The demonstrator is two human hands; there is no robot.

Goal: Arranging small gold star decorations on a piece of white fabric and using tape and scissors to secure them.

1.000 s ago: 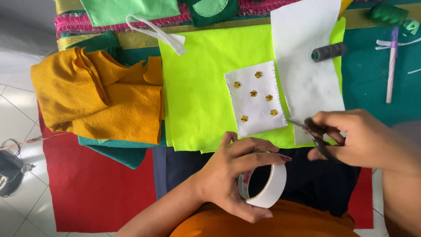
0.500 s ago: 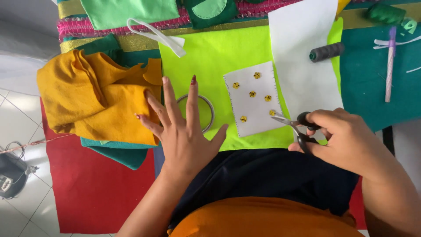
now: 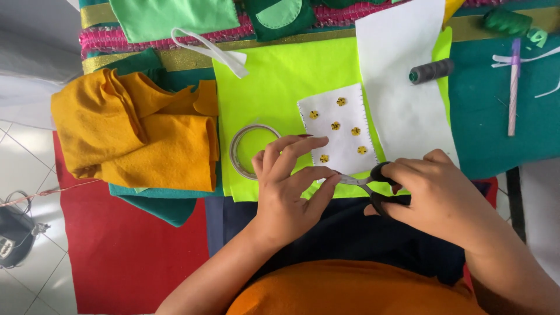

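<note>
A: We start with the biggest piece: the lime-green felt sheet point(image 3: 274, 81) spread across the middle, with the heap of mustard felt point(image 3: 137, 131) to its left and a white sheet point(image 3: 408, 76) overlapping it on the right.

B: We see the small white patch with yellow flowers point(image 3: 340, 128) lying on the green, near its near edge. The tape roll point(image 3: 245, 150) sits flat just to the left of that patch.

A: Our right hand point(image 3: 437, 195) is wrapped around the black handles of the scissors point(image 3: 367, 182), fingers through the loops; the blades point left and look nearly closed.

B: And our left hand point(image 3: 289, 186) holds nothing that we can make out. Its fingers are spread, resting over the near corner of the patch, and the thumb lies right at the blade tips.

A: That is our worry. We judge the thumb could get nicked if the blades snap together there, and the patch could slide or cut crooked because only fingertips pin it.

B: The grey thread spool point(image 3: 430, 71) at the far right lies well apart.
</note>
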